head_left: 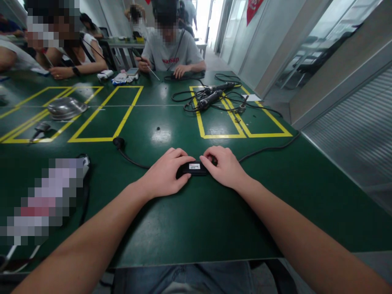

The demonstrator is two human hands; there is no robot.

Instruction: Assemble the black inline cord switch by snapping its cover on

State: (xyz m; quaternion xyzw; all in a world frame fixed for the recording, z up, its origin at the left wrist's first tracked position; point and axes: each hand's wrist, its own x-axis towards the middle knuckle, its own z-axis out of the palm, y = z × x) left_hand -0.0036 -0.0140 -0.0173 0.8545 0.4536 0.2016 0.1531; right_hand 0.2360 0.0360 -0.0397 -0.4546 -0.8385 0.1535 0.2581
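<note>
A black power adapter (199,172) with a small white label lies on the green table in front of me. My left hand (167,171) grips its left end, thumb at the near side and fingers over the far side. At the other end, my right hand (225,165) has its fingers curled round the adapter's right corner, with some fingertips hidden. From the left side a black cord (131,160) runs out to a plug (119,143) resting on the table. Another black cable (269,149) leaves on the right and reaches the table's right edge.
Tangled black corded tools (211,98) lie within yellow tape outlines at the far right. A shiny metal bowl-like piece (66,108) and a dark tool (41,130) are at left. A blurred-out item (45,196) lies near my left forearm. Across sits a person (171,51) holding a screwdriver-like tool.
</note>
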